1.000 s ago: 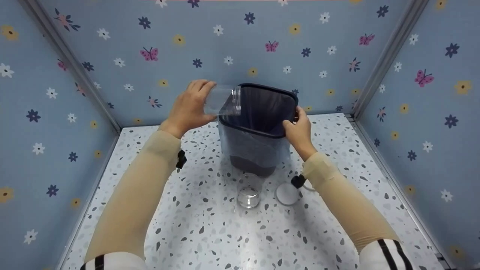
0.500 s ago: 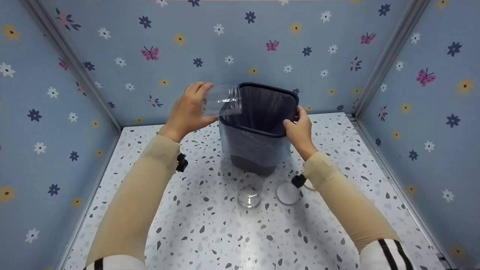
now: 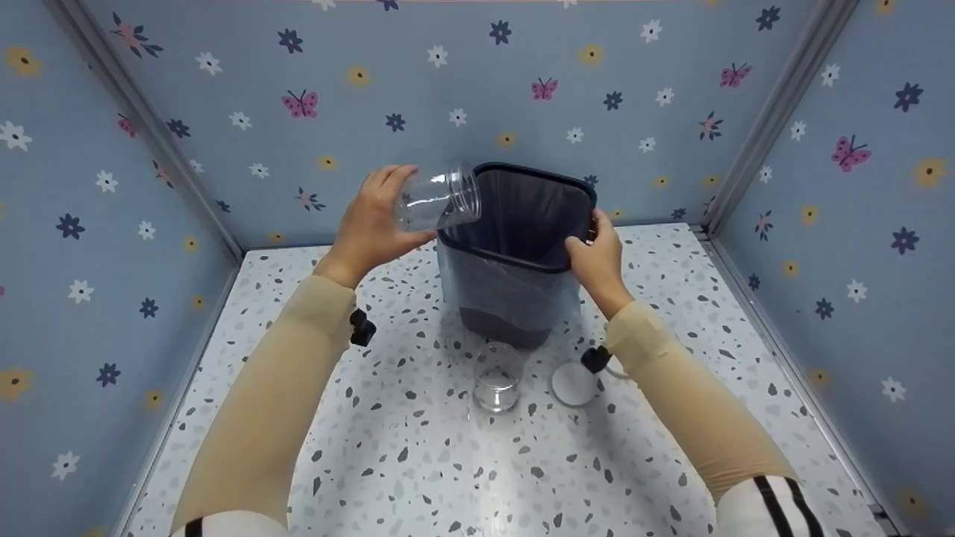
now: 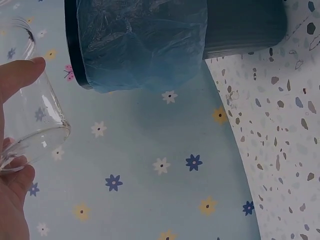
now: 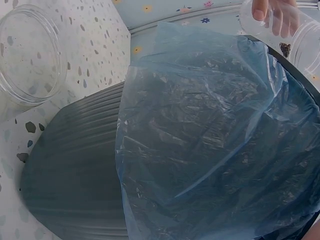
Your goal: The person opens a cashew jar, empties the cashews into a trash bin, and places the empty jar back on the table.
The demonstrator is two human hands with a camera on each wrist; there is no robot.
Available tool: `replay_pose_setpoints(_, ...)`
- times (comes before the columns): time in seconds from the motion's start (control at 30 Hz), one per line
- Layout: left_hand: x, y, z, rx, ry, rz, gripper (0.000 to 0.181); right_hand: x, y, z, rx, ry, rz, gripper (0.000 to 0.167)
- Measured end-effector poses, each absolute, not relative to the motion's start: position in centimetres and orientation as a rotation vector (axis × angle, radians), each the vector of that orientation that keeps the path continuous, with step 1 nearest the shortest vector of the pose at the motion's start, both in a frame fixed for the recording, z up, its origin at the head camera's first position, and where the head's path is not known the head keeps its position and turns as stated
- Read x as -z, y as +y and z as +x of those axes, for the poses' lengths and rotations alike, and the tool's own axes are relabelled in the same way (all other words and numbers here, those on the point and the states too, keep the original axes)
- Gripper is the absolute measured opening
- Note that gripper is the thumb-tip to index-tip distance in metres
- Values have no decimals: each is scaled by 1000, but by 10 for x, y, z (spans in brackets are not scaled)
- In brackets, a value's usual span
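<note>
My left hand (image 3: 369, 227) grips a clear jar (image 3: 427, 200) near its base, thumb below and fingers above. The jar lies on its side, its open mouth at the left rim of a dark bin (image 3: 503, 328). A small dark clump (image 5: 285, 48) shows at the jar in the right wrist view; whether it is inside I cannot tell. A blue plastic liner (image 5: 210, 135) is folded over the bin's rim. My right hand (image 3: 597, 261) holds the bin's right rim, thumb on the near side. In the left wrist view, thumb and fingertips hold the jar (image 4: 47, 112).
A second clear jar (image 3: 496, 384) stands in front of the bin on the speckled tabletop (image 3: 418, 462). To its right lies a round white lid (image 3: 573, 385), and another pale round piece (image 3: 618, 368) is partly hidden by my right forearm. Flowered walls (image 3: 455, 74) enclose the table.
My left hand has shifted slightly left, and the jar's mouth has turned a little upward and toward me. My right hand and the bin stay in place.
</note>
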State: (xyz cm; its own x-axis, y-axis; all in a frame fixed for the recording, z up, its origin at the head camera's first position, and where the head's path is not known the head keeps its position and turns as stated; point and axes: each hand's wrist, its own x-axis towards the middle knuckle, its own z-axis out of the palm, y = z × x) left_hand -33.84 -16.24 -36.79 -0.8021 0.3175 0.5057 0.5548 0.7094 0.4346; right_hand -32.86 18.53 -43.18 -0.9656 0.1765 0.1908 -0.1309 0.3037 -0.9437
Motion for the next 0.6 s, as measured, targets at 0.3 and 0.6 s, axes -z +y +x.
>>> replay_pose_setpoints(0.3, 373, -166, -335, 940, -2503, -591, 96, 431, 186, -329, -1706, -2316, -43, 75)
replay_pose_setpoints(0.6, 378, -167, -331, 1007, -2495, -585, 97, 433, 186, -329, -1714, -2308, -29, 74)
